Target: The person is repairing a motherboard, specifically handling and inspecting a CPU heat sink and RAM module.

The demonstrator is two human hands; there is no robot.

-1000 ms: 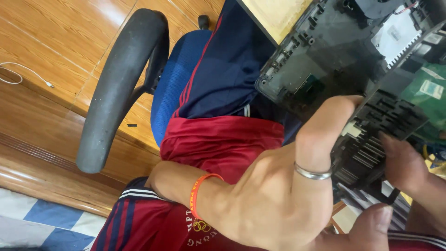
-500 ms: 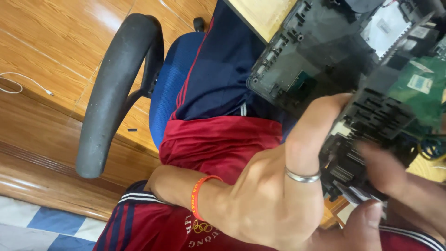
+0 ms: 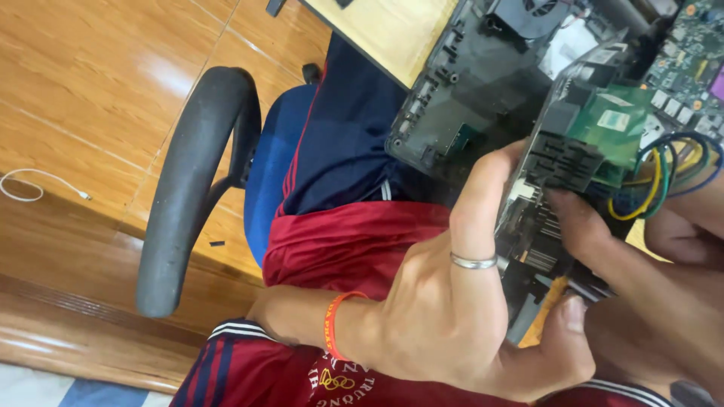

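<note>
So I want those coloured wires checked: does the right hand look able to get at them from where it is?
Probably yes. The right hand presses on the black part just beside the coloured wires, and nothing visible lies between them.

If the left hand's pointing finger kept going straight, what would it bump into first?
Probably the dark laptop base: the left hand points its finger up along the black module toward it, though depth is unclear.
</note>
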